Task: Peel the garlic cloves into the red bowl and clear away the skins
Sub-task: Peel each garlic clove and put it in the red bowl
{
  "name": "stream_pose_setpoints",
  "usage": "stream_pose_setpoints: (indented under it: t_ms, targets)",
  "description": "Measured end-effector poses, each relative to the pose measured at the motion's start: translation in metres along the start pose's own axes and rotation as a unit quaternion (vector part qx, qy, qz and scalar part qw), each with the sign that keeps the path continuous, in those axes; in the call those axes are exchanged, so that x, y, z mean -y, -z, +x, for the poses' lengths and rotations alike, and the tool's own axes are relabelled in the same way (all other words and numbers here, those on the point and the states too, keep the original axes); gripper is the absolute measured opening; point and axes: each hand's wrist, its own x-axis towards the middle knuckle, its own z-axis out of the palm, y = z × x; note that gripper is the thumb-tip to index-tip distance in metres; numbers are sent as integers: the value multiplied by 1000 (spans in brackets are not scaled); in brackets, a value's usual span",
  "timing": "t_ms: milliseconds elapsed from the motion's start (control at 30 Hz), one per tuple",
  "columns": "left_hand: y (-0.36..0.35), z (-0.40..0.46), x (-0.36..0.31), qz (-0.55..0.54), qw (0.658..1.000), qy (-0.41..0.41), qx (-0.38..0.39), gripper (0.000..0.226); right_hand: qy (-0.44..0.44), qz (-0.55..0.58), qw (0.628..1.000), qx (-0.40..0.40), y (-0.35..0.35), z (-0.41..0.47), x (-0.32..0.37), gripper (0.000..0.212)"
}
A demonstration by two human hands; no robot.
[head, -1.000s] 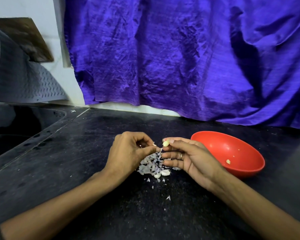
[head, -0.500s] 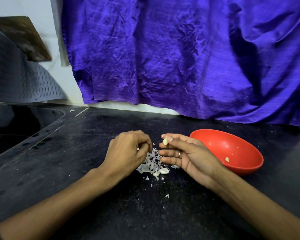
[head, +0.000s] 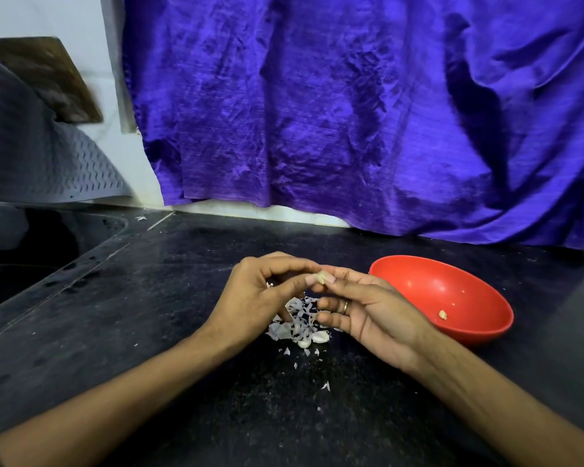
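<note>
Overhead, a dark, speckled stone desk (head: 149,332) is seen stretching across the whole lower view, its surface scuffed and dusted with pale flecks. At the far left a sunken sink (head: 31,257) is set into it, and a grey perforated mat (head: 48,163) is draped down the white wall above that sink, with a brown board (head: 48,79) leaning behind the mat. Most of the back wall is covered by a crumpled purple cloth (head: 351,112), whose lower edge hangs just above the desk, a strip of white wall being left visible beneath it. Near the middle of the desk a heap of papery garlic skins (head: 297,318) is piled, with 2 unpeeled-looking cloves (head: 314,338) lying at its near edge and a few stray scraps scattered closer to the viewer. Above that heap 1 garlic clove (head: 321,276) is pinched between the fingertips of both hands: the left hand (head: 260,294) is curled, its thumb and forefinger closing on the clove, and the right hand (head: 371,311), with a ring on 1 finger, is held against the clove from the other side, so each grip is clenched on it. Just right of the hands a red bowl (head: 479,328) is rested on the desk, tilted toward the viewer, and 1 peeled clove (head: 443,314) with a few crumbs is seen inside.
</note>
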Motion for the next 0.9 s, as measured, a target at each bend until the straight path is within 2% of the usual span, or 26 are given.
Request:
stream_pose_setpoints:
  t_ms: [200, 333, 600, 733, 900]
  targets:
    - [2, 2, 1, -13, 1000, 1, -25, 16, 0, -5, 1000, 1, 1, 0, -1, 28]
    - [2, 2, 1, -16, 999, 17, -36, 10, 25, -59, 998, 8, 2, -1, -2, 31]
    - [-3, -1, 1, -26, 999, 46, -10, 9, 92, -138, 985, -48, 0, -2, -7, 24]
    - [-5, -3, -2, -55, 997, 61, -3, 11, 158, -185, 967, -76, 0, -2, -9, 11]
    - [-5, -2, -1, -113, 988, 108, -16, 10, 241, -277, 927, -78, 0, -4, -12, 18]
